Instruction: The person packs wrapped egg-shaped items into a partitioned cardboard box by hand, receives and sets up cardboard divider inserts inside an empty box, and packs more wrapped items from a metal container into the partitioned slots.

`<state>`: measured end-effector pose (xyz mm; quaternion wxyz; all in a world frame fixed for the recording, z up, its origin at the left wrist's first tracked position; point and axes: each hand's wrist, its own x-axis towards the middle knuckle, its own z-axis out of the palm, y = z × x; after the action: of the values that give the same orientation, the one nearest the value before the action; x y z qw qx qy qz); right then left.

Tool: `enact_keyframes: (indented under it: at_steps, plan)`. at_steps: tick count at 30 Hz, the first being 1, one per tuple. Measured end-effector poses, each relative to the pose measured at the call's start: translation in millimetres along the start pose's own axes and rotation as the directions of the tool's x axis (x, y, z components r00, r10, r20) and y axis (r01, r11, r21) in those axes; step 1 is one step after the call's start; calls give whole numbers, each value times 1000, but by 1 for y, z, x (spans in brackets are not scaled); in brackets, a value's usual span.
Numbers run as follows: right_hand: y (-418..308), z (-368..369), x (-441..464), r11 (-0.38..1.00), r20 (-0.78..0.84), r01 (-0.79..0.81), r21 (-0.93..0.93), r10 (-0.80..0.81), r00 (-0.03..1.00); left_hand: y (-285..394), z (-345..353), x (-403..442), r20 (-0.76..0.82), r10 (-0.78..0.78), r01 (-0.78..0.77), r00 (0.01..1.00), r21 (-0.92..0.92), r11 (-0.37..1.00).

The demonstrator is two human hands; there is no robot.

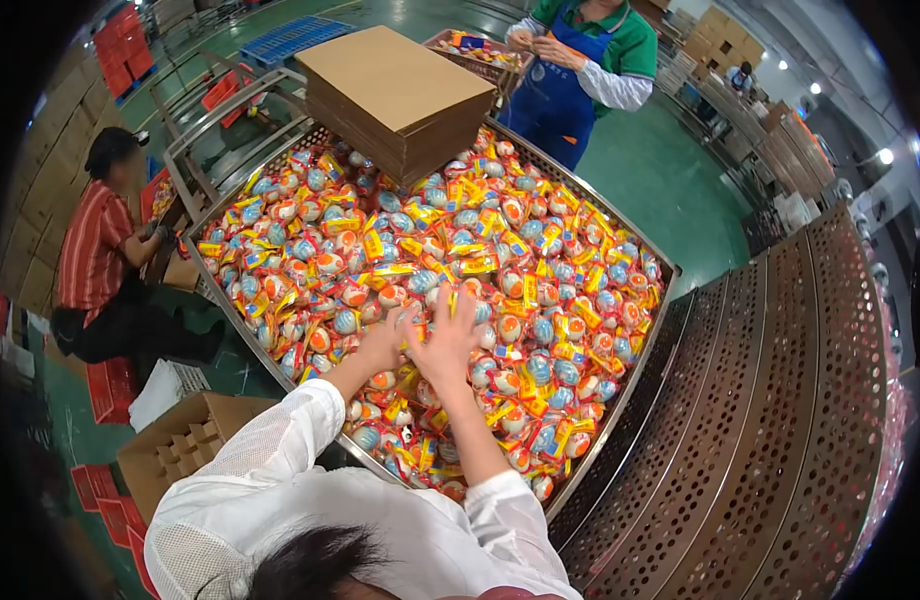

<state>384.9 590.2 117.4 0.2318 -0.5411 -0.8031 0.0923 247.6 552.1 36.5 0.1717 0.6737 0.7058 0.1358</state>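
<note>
A wide metal bin (235,330) is heaped with small wrapped egg-shaped pieces (525,290), white with blue or orange, in clear packets with red and yellow printing. My right hand (446,342) reaches over the middle of the heap, its fingers spread and touching or just above the packets. Close beside it on the left, my left hand (384,340) is low over the same heap, fingers partly stretched toward the right hand. I see nothing held in either hand. Some packets under both palms are hidden.
A stack of brown cardboard sheets (395,80) rests at the bin's far edge. A perforated metal conveyor (760,400) rises on the right. One person in a blue apron (555,90) stands beyond; another in a striped shirt (90,245) sits left. A divided carton (185,440) is lower left.
</note>
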Motion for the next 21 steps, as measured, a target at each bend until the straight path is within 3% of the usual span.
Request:
enact_keyframes:
  at_steps: [1,2,3,4,5,7,9,11,12,14,17,21]
  plan:
    - [-10,6,14,990,0,105,92,-105,994,-3,6,0,-12,-14,14,1000,0,1000]
    - [-17,11,22,960,-8,212,185,-214,977,-5,10,1,-66,117,-120,991,-47,992]
    - [-14,18,26,951,-9,241,196,-244,970,-5,5,1,-70,136,-141,988,-74,987]
    - [-3,26,28,968,39,217,124,-223,974,-4,1,0,-74,155,-162,985,-102,982]
    - [8,31,28,979,87,199,47,-202,975,1,-5,-4,-17,66,-67,998,-128,990]
    - [42,26,13,992,45,124,-11,-123,991,1,-7,-6,9,59,-58,998,-73,996]
    - [65,-7,-7,979,144,-6,-204,36,989,-2,-5,-5,31,54,-52,998,-53,997]
    - [92,-23,-34,950,115,-170,-262,206,972,6,-18,-6,112,34,-31,993,-26,999]
    - [106,-27,-52,948,116,-160,-275,198,973,6,-19,-5,122,25,-22,992,-22,1000]
    - [121,-39,-77,909,233,-374,-184,410,882,9,-23,-6,132,15,-10,991,-40,999]
    - [114,-45,-97,908,293,-217,-357,330,897,4,-12,-7,116,29,-25,993,-39,999]
    - [110,-48,-93,913,355,-251,-323,363,862,7,-17,-8,109,44,-45,993,2,999]
